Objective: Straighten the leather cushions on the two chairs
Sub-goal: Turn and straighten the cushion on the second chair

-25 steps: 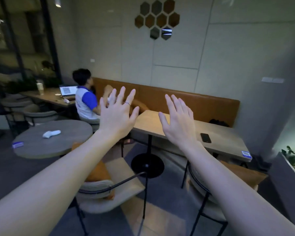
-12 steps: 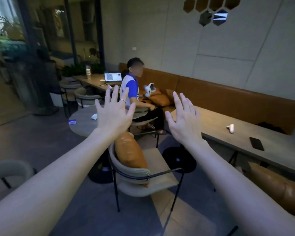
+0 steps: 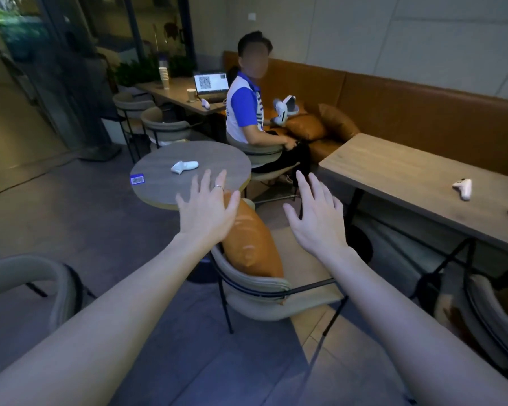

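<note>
Above the near chair, left hand and right hand spread wide, holding nothing, while its leather cushion leans crooked, so nothing looks straightened yet.

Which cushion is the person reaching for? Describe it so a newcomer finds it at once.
Start at the round table left of centre; the chair just in front of it holds the cushion. It is tan leather, standing on edge against the curved backrest, below the open left hand. The other tan cushions lie far back on the bench.
</note>
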The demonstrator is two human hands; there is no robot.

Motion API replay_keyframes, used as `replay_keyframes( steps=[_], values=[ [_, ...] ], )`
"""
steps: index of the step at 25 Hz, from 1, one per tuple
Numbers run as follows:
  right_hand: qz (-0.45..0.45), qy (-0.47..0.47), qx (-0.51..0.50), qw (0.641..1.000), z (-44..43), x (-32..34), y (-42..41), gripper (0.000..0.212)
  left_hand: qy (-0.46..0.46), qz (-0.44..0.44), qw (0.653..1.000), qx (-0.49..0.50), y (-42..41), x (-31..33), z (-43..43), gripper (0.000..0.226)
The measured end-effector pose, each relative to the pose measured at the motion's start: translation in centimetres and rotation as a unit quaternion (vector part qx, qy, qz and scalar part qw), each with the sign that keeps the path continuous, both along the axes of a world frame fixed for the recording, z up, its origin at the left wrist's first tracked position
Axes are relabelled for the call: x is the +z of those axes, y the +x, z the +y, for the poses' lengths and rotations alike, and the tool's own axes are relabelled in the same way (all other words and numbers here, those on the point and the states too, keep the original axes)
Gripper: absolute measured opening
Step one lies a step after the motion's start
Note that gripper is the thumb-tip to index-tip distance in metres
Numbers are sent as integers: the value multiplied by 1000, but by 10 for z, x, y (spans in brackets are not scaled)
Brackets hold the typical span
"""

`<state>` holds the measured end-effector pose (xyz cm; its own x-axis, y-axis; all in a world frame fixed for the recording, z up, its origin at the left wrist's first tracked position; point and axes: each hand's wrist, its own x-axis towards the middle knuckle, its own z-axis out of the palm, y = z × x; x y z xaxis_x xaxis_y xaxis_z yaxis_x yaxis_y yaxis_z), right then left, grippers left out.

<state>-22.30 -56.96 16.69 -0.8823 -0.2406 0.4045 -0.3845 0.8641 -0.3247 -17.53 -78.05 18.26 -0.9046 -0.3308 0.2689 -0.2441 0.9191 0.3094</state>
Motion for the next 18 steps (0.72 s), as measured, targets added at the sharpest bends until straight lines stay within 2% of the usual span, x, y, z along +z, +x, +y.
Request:
replay_keyframes(
  steps=[4, 7, 10, 13, 15, 18],
  values=[
    [-102, -25, -16, 994, -29, -58, -45, 69, 26, -65, 997, 13, -45, -58, -25, 61],
    [-205, -56, -50, 976, -48, -105, -60, 69, 65, -101, 992, 28, -69, -95, -39, 61],
    [-318, -118, -106, 935, -65, -159, -66, 71, 112, -136, 984, 37, -93, -132, -52, 62],
    [-403, -161, -165, 886, -86, -206, -63, 73, 181, -179, 967, 35, -122, -172, -70, 74],
    [-445, -172, -192, 858, -100, -225, -57, 74, 222, -215, 951, 21, -139, -195, -81, 86],
    [-463, -247, -274, 806, -124, -242, -58, 71, 295, -261, 919, 15, -169, -222, -99, 103]
  ],
)
